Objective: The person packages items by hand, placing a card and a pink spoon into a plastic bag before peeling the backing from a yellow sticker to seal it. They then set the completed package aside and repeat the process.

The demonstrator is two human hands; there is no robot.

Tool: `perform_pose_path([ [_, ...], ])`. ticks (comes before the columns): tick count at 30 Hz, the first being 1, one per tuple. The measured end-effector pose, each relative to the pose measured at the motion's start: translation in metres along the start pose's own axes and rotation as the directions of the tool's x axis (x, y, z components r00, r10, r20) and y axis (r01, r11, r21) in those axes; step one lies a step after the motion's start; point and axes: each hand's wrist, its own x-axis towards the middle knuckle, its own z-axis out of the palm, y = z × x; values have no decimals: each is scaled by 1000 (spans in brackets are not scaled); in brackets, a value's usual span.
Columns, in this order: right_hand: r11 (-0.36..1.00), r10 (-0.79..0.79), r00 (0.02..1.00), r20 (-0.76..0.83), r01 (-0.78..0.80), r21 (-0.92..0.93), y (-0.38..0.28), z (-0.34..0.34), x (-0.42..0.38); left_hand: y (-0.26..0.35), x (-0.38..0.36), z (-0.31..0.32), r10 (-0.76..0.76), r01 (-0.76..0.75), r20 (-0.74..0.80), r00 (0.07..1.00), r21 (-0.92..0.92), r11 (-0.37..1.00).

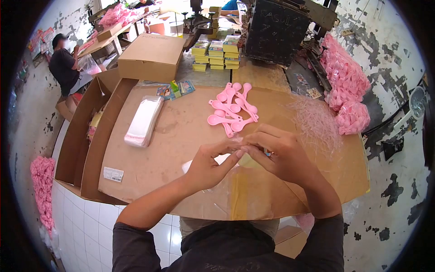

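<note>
Pink measuring spoons point(232, 107) are shown in a loose, overlapping heap on the cardboard-covered worktop point(272, 199), directly beyond the joined fingertips and slightly to the left of their meeting point. The handles are pointed in several directions, so no single long axis can be assigned to the heap; its nearest handle end is placed close to the fingertips, with neither hand clearly the nearer.

The left hand point(206, 165) and the right hand point(285, 152) are brought together at thumbs and forefingers, nearly closed at the tips, with the remaining fingers curled loosely. What appears to be clear film point(236, 141) is pinched between them; its full outline cannot be made out. Beneath the left hand, a white piece point(186, 167) is partly hidden, and a pale yellow-green patch is seen below the right.

To the left, a stack of transparent bags point(145, 120) is laid lengthwise away from the body, well apart from both hands. Printed cards point(183, 89) are placed beyond it, and shredded pink strands point(317, 124) are spread at the right.
</note>
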Motion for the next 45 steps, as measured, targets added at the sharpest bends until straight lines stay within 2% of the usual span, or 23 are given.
perform_pose_path([
  [2,1000,10,1000,12,-10,8,-1,2,-1,2,-1,2,-104,100,-34,994,-111,989],
  [8,995,-50,997,-60,55,85,0,10,-1,7,2,3,-238,222,-2,971,-346,912],
  [10,996,-36,996,-87,43,83,-1,11,0,8,3,2,-248,232,2,969,-358,904],
  [14,993,-10,994,-109,23,114,1,14,-1,3,1,0,-211,192,-26,977,-318,929],
  [17,992,-3,991,-135,20,126,2,15,0,4,2,-1,-236,227,4,972,-295,928],
  [20,989,52,983,-176,-27,146,5,13,0,13,3,2,-173,170,27,985,-372,912],
  [23,995,48,974,-223,-25,101,11,12,0,10,2,6,-115,113,17,993,-375,920],
  [26,975,147,965,-219,-104,194,11,16,-2,5,3,4,-120,120,15,993,-273,955],
  [29,977,-199,920,-336,160,-140,14,15,5,8,4,2,-156,148,-8,988,-269,952],
  [32,903,-287,936,-203,193,-384,9,10,2,6,2,3,-121,112,-35,992,-204,973],
  [34,877,-301,939,-164,205,-434,8,13,1,-2,-3,3,-54,54,-61,997,-4,999],
  [37,820,-319,942,-104,219,-528,9,18,1,0,-4,2,46,-34,-43,998,247,968],
  [41,731,-285,958,-28,198,-653,11,21,2,-4,-5,2,168,-169,53,984,557,813],
  [44,918,-116,963,-243,11,-397,23,14,2,14,2,-1,1,-8,18,1000,413,910],
  [45,989,27,961,-274,-67,-135,33,7,1,11,2,-3,-23,23,-3,1000,338,941],
])
